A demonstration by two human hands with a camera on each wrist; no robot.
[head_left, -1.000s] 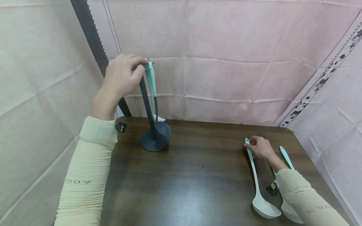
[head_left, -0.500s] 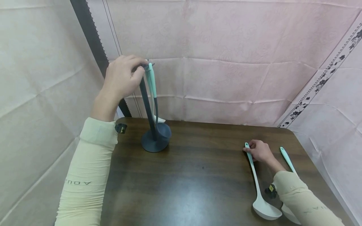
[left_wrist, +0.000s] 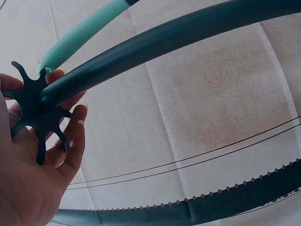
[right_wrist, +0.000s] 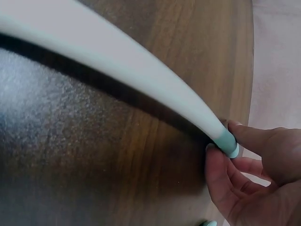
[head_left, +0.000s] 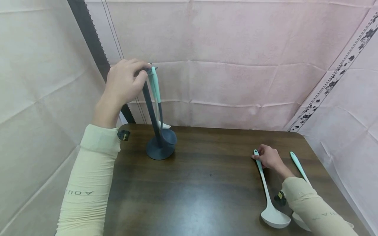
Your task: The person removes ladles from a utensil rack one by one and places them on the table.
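Observation:
A dark grey utensil stand (head_left: 159, 149) rises at the table's back left. My left hand (head_left: 125, 82) grips its star-shaped top (left_wrist: 35, 113), fingers (left_wrist: 73, 141) curled round the prongs. A teal-handled utensil (head_left: 155, 86) hangs from that top beside the pole (left_wrist: 169, 40), and a dark ladle cup (head_left: 169, 137) hangs low by the base. At the right, a white ladle (head_left: 267, 196) lies on the table. My right hand (head_left: 268, 157) pinches its teal handle tip (right_wrist: 228, 143) between thumb and fingers.
A second teal-handled white utensil (head_left: 298, 165) lies right of my right forearm, near the table's right edge. The dark wooden table (head_left: 206, 183) is bounded by pink cloth walls at the back and both sides. A white utensil head (head_left: 165, 125) shows behind the stand.
My right hand has settled a little lower onto the ladle's handle tip. The left hand stays on the stand's top, and the view has shifted slightly.

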